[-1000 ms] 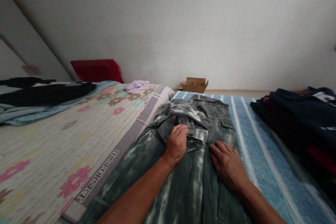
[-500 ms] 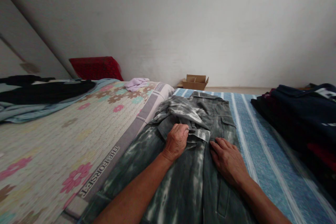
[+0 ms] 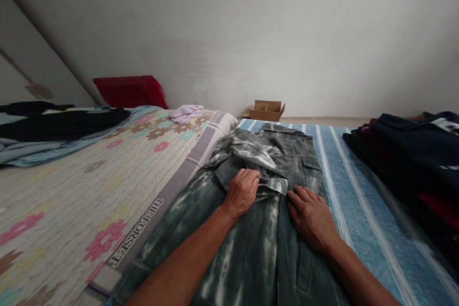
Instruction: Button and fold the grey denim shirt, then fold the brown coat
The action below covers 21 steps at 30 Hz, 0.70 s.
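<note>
A grey-green tie-dyed jacket (image 3: pixel 251 244) lies spread in front of me, with chest pocket flaps and a front placket. Its upper left part is bunched and folded over toward the middle. My left hand (image 3: pixel 243 191) is closed on a folded edge of the jacket near its centre. My right hand (image 3: pixel 310 217) rests on the jacket's right side, fingers stretched out and lying on the cloth just beside the placket. A strip of pale cloth sticks out between the two hands.
A blue striped sheet (image 3: pixel 358 191) lies under the jacket, and a flowered mat (image 3: pixel 143 177) is at left. Dark folded clothes (image 3: pixel 405 158) are stacked at right. Black clothing (image 3: pixel 64 124), a lilac cloth (image 3: pixel 186 113), a red box-like object (image 3: pixel 131 91) and a cardboard box (image 3: pixel 267 111) sit farther back.
Both hands stay almost in place on the jacket. The view has tilted very slightly, and the jacket's folds look nearly the same.
</note>
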Each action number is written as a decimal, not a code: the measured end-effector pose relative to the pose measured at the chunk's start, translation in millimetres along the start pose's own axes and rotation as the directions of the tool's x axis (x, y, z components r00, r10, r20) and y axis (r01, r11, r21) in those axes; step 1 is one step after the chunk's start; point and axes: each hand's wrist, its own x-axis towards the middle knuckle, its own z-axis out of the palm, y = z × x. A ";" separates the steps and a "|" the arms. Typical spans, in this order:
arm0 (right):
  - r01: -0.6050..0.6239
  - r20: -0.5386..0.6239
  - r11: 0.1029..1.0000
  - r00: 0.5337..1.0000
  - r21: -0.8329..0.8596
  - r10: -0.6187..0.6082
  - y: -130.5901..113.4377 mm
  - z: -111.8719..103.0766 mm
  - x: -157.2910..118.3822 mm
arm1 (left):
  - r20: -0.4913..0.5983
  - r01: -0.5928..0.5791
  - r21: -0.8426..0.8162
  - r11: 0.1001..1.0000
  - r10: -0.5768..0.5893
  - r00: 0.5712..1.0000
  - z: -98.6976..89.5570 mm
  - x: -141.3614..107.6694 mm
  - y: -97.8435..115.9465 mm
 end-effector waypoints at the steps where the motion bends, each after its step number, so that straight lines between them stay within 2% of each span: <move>1: -0.001 0.001 1.000 1.000 -0.002 0.001 -0.1 -0.2 0.1 | 0.011 -0.016 -0.004 1.000 0.016 1.000 -0.2 -0.2 -0.3; 6: 0.001 -0.018 1.000 1.000 0.005 -0.001 -0.8 -1.2 0.0 | 0.078 -0.108 -0.037 0.993 0.111 0.991 -3.1 -0.8 -0.4; 15: 0.004 -0.021 1.000 1.000 0.006 -0.004 0.1 -0.2 -0.3 | 0.142 -0.144 0.048 0.988 0.136 0.980 -6.5 0.1 3.6; 21: 0.006 -0.022 1.000 1.000 0.007 -0.006 0.5 0.9 -0.2 | 0.169 -0.161 0.192 0.968 0.129 0.977 -10.0 1.2 10.0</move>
